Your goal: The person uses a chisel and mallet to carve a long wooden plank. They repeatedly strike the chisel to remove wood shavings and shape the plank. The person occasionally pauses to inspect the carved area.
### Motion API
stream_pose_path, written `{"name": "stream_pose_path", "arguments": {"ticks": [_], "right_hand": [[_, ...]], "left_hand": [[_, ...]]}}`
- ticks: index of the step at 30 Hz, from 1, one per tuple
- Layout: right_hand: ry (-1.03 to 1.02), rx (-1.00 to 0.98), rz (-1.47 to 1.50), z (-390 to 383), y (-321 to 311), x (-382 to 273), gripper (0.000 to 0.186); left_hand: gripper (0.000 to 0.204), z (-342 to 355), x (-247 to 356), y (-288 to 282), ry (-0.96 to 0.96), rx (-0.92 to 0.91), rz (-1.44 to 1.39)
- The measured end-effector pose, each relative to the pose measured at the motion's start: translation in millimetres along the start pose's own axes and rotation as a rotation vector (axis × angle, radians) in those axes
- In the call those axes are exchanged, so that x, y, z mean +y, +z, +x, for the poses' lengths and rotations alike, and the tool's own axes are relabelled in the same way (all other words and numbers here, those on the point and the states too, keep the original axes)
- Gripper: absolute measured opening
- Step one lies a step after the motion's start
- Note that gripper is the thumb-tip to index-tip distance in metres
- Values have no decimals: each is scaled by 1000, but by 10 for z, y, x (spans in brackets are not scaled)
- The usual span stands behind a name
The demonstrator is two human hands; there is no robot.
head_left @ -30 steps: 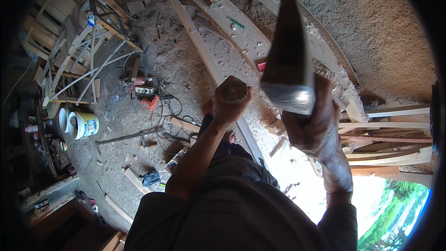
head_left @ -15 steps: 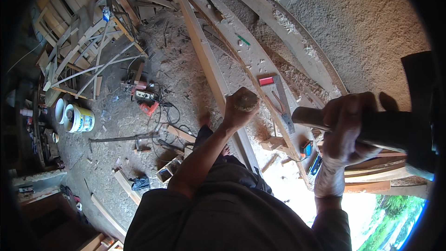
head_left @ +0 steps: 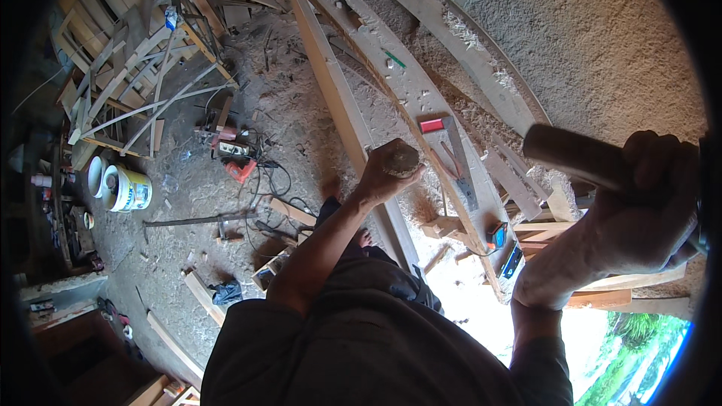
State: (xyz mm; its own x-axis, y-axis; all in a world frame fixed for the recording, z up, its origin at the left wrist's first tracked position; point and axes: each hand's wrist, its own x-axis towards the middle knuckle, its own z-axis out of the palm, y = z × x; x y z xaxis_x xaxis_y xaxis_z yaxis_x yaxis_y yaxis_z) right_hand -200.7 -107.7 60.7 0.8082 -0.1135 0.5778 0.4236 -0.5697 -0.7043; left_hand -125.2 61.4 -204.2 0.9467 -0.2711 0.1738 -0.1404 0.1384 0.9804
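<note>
My left hand is closed round an upright chisel, over a long wooden beam. The chisel's round, battered handle end shows above my fist, while its blade is hidden below. Out at the right, my right hand grips a hammer by its wooden handle. The hammer's head is lost in the dark rim of the picture. Beside the beam, a wide plank carries a red piece, a flat grey tool, a green pencil and a tape measure.
A blue level lies by the plank's near end. On the floor to the left are a red power tool with tangled cords, a long bar clamp and a white bucket. Scrap wood is piled at the far left.
My right hand has swung outward to the right with the hammer, and the hammer's head has passed out of sight. My left hand has stayed almost in place on the chisel.
</note>
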Motion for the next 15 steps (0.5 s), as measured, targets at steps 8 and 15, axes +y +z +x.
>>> {"name": "stream_pose_path", "arguments": {"ticks": [8, 15], "right_hand": [[219, -737, -347, -804, 651, 1029, 40], [683, -447, -252, -999, 670, 1039, 36]], "left_hand": [[17, 118, -231, -230, 13, 9, 13], [22, -683, -316, -38, 389, 40, 70]]}}
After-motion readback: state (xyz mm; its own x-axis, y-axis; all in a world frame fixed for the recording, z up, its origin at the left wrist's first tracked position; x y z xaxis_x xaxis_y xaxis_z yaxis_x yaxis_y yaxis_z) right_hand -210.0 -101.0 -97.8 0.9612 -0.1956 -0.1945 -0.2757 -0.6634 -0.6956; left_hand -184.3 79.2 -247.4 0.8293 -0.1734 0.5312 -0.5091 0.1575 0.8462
